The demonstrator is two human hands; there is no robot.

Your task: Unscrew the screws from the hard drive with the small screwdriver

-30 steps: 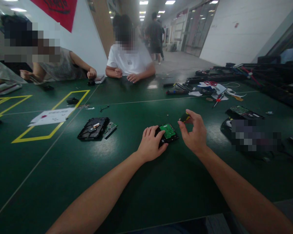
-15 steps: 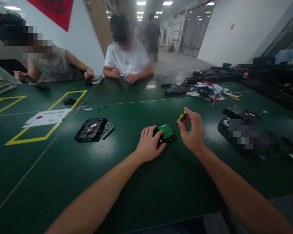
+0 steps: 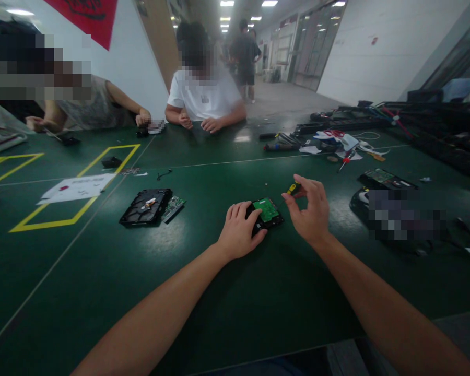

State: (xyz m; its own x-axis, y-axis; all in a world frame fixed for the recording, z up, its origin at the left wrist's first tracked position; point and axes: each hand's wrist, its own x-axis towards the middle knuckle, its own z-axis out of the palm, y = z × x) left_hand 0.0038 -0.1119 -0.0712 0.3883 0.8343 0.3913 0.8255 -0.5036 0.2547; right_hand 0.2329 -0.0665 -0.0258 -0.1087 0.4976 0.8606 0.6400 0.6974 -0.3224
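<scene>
A hard drive (image 3: 269, 210) with a green circuit board on top lies on the table in front of me. My left hand (image 3: 241, 230) grips its left side, fingers over the far edge and thumb along the near edge, partly covering it. In my right hand (image 3: 307, 209) a small yellow-and-black screwdriver (image 3: 293, 188) is pinched between thumb and fingers. It tilts down toward the drive's right edge; whether its tip touches a screw I cannot tell. Left of my hands sits another black drive (image 3: 145, 207), with a loose circuit board (image 3: 174, 209) beside it.
On the right are a third drive (image 3: 387, 179) and a dark, partly blurred object (image 3: 360, 206) with cables. Tools, cables and papers (image 3: 347, 142) lie farther back. A white sheet (image 3: 76, 189) lies at left. Two people sit across the green table (image 3: 203, 297).
My right hand and the screwdriver have shifted very slightly at the drive's right edge. My left hand stays on the drive. The person at far left has moved a hand a little.
</scene>
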